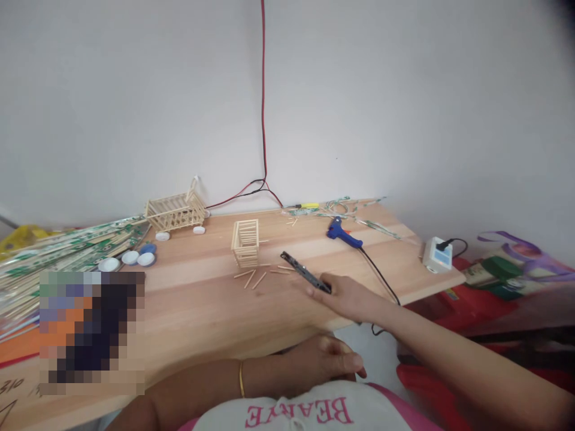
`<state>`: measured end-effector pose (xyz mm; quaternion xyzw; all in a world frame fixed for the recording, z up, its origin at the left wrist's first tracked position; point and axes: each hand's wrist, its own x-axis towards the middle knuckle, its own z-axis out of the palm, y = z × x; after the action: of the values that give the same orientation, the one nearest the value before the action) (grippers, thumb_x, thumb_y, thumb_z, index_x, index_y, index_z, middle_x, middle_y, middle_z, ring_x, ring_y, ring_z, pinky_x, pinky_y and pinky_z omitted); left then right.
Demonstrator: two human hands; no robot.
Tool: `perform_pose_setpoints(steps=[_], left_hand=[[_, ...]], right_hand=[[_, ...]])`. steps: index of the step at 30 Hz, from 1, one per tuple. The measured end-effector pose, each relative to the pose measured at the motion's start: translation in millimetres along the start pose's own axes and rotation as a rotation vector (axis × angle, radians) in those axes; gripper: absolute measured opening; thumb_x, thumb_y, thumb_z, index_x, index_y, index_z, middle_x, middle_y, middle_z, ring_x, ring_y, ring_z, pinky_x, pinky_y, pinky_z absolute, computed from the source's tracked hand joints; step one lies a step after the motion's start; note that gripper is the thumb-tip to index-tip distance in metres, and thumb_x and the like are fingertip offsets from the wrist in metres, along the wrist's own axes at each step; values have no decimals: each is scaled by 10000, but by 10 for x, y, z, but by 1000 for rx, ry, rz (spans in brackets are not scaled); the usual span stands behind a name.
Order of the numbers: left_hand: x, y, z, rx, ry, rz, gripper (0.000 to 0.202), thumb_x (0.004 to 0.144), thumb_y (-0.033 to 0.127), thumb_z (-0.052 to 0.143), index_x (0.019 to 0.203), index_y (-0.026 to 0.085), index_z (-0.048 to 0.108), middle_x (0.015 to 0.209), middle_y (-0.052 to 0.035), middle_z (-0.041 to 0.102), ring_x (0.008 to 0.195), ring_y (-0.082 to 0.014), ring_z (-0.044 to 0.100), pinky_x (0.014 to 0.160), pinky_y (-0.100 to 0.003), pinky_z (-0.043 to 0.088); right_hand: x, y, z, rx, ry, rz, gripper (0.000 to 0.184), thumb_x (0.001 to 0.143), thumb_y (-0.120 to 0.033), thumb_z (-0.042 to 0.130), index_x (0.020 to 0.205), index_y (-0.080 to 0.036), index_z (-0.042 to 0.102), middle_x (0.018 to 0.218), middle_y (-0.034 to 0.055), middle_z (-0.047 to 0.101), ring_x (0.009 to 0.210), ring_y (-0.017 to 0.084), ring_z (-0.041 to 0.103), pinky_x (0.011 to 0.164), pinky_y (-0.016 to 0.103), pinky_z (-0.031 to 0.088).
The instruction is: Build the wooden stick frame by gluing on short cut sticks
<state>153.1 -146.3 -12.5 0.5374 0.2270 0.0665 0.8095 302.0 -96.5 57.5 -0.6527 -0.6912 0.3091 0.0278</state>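
Tool (306, 272) is being gripped in the closed right hand (348, 294), nearer than the frame (247, 245) and to its right, its tip pointing toward the frame's side without touching it. Left hand (330, 357) is resting nearer the body than the frame, also to its right, fingers loosely curling; nothing is showing in it, but I cannot tell whether the palm is hiding anything. Loose sticks (259, 280) are lying just in front of the frame. To its right, the glue gun (344, 232) is lying; to its left and farther back, the cart (175, 215) is standing. The step in hand seems to be holding the tool ready near the sticks. Using it on them would probably be calling for the left hand to steady one, clear of the frame.
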Motion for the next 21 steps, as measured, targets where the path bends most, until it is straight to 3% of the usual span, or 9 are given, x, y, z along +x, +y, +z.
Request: perform_pose_setpoints(steps=[4,9,13,15,18,21], left_hand=[[-17,113,19,4,79,-18,516,636,619,665,800,130,658,659,20,534,553,-74,395,542,-224,301],[-231,334,-57,122,204,74,293,738,429,632,821,148,653,638,31,548,542,-71,416,517,-195,311],[-539,458,-326,424,564,264,180,766,322,600,743,151,649,638,13,577,598,-95,487,559,-199,357],[-673,441,-508,599,780,342,166,781,309,580,757,159,648,660,3,607,618,-109,525,597,-211,389],[-788,368,-755,773,1058,380,190,817,320,549,752,174,652,683,-6,647,634,-126,571,609,-221,415],[-799,305,-909,833,1207,401,216,848,331,520,783,185,665,693,-7,675,638,-136,606,595,-221,433]], right_hand=[[182,248,-187,-247,225,117,801,739,-844,265,918,-152,625,852,155,669,801,282,617,656,316,400],[479,394,-130,-450,401,62,843,742,-831,299,1067,-126,627,1023,221,633,992,354,562,820,410,394],[841,578,-340,-343,448,-121,567,859,-655,372,1123,-228,635,1134,110,646,1041,270,564,835,326,404],[1100,749,-616,-303,475,-54,449,913,-530,356,988,-235,687,983,54,703,886,201,619,729,253,418],[1505,1062,-1076,-328,559,97,348,892,-355,412,987,-179,697,913,81,717,816,219,630,659,264,405],[1863,1336,-1376,-362,592,205,319,838,-297,470,1001,-168,712,932,99,722,822,229,633,652,267,404]])
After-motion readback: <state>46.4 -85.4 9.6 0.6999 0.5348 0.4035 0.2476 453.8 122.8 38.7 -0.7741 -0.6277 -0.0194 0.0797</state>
